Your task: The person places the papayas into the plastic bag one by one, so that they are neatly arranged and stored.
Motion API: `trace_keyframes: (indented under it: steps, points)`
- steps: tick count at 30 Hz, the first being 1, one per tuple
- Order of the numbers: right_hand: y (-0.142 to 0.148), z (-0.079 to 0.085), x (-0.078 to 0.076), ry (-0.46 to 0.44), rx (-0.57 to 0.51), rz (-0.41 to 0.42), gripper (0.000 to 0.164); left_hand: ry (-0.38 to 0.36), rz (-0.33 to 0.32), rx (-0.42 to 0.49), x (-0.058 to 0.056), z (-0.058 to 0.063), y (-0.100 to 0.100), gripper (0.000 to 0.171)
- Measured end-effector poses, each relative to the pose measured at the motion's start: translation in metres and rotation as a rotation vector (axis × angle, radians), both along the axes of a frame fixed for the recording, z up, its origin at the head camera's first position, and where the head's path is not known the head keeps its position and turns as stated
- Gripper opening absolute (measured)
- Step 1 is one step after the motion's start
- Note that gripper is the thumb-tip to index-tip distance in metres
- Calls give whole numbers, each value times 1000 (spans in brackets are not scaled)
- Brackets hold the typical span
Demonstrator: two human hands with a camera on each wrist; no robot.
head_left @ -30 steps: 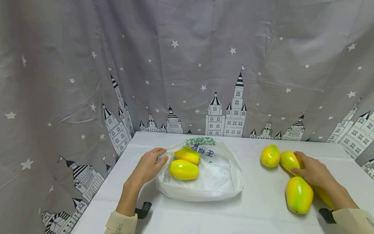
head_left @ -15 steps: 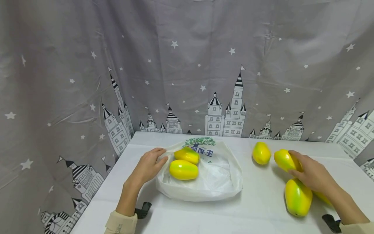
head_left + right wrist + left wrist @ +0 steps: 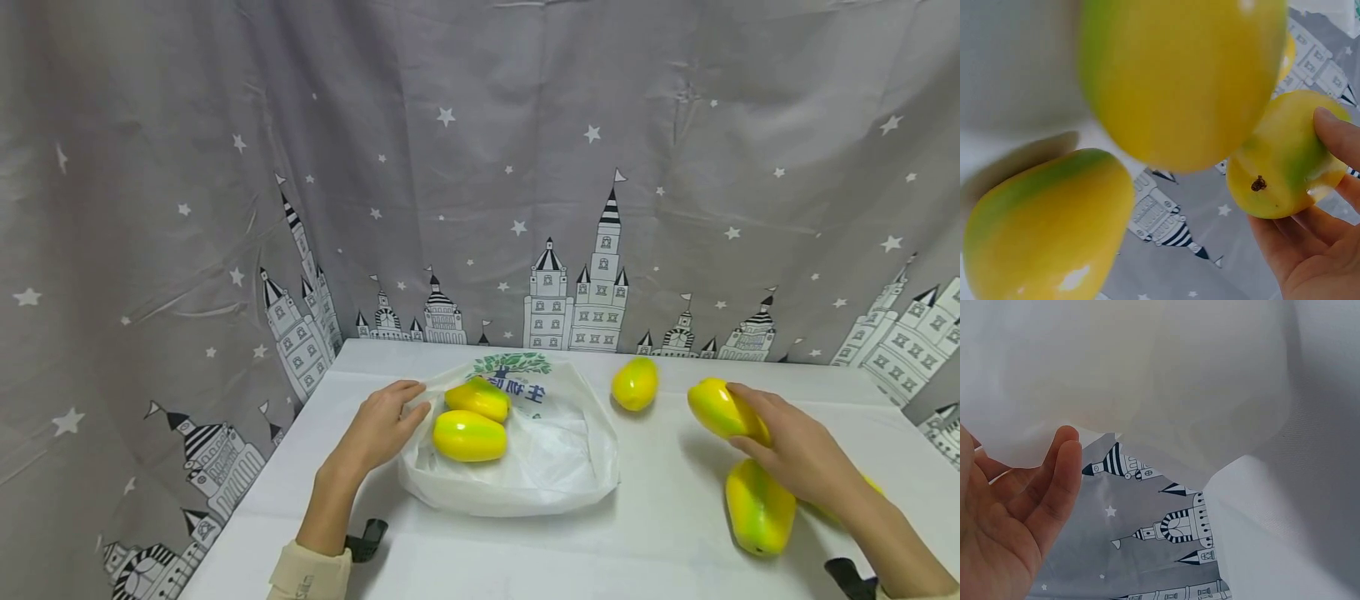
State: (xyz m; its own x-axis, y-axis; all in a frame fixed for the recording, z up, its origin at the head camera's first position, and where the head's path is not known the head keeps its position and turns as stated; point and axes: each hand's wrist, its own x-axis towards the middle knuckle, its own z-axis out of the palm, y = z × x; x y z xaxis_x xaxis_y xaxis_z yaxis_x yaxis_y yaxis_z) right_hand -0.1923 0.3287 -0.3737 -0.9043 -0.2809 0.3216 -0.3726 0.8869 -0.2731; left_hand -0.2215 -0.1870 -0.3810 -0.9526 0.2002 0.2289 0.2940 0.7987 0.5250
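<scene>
In the head view my left hand (image 3: pixel 384 423) holds the left rim of a white plastic bag (image 3: pixel 517 500); the left wrist view shows its fingers at the bag's edge, partly covered by the film. Two yellow-green papayas (image 3: pixel 470 436) lie inside the bag on its left side. On the right, my right hand (image 3: pixel 802 446) grips another papaya (image 3: pixel 723 408), held above the table with its shadow below. The right wrist view shows thumb and fingers around this papaya (image 3: pixel 1291 153). Under the hand sits a further papaya (image 3: pixel 760 508), and one more is mostly hidden behind the forearm.
A loose papaya (image 3: pixel 635 384) lies just right of the bag's far corner. White cloth (image 3: pixel 660 533) covers the table. Behind it hangs a grey curtain (image 3: pixel 450 183) printed with castles and stars. A dark strap-like piece (image 3: pixel 366 540) sits at the left wrist.
My right hand has lifted its papaya and shifted slightly left with it. The loose papaya at the back has rolled left towards the bag. My left hand stays in place.
</scene>
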Motion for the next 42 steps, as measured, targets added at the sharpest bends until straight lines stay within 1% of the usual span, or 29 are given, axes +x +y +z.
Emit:
trace_keyframes:
  steps: [3, 7, 12, 15, 21, 27, 32, 38, 42]
  points:
    - [-5, 2, 3, 29, -5, 21, 72, 0, 1, 4, 0, 0, 0, 44]
    - [-13, 5, 7, 9, 7, 23, 72, 5, -2, 6, 0, -1, 0, 43]
    - [-24, 5, 12, 38, 11, 53, 71, 13, -6, 3, 0, -1, -1, 43]
    - [-29, 5, 15, 26, 7, 63, 71, 14, -6, 1, 0, -1, -1, 43]
    - [-41, 3, 21, 42, -7, 100, 71, 6, -5, -3, 0, 1, 0, 43]
    - [-52, 1, 27, 17, -4, 120, 72, 2, -6, -1, 0, 1, -1, 44]
    - [-60, 0, 30, 24, -11, 131, 71, 6, -7, 2, 1, 1, -1, 43]
    - [-72, -2, 34, 52, -32, 155, 70, 14, -7, 2, 1, 1, -2, 43]
    - [-79, -4, 36, 49, -44, 167, 71, 14, -8, 2, 1, 1, -1, 43]
